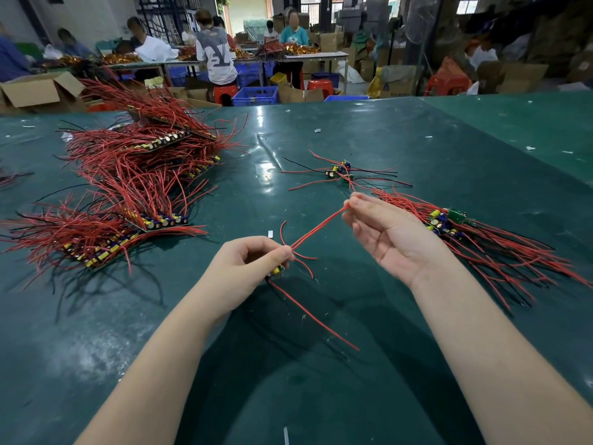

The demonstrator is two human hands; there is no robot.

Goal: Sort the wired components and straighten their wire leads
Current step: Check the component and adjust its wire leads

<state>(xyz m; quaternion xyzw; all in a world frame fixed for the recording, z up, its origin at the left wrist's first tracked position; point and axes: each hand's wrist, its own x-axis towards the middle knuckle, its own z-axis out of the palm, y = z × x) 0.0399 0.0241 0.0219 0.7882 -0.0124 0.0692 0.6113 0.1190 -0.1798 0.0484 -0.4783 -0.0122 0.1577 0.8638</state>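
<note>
Our left hand (253, 268) pinches a component (276, 271) at the tabletop's (417, 149) centre, fingers curled around it to anchor it. Our right hand (382, 232), toward 2 o'clock, pinches its red leads (321, 227) at the tips, other fingers loose, pulling them taut to straighten. The sorted pile (449, 220) lies at 3 o'clock.
</note>
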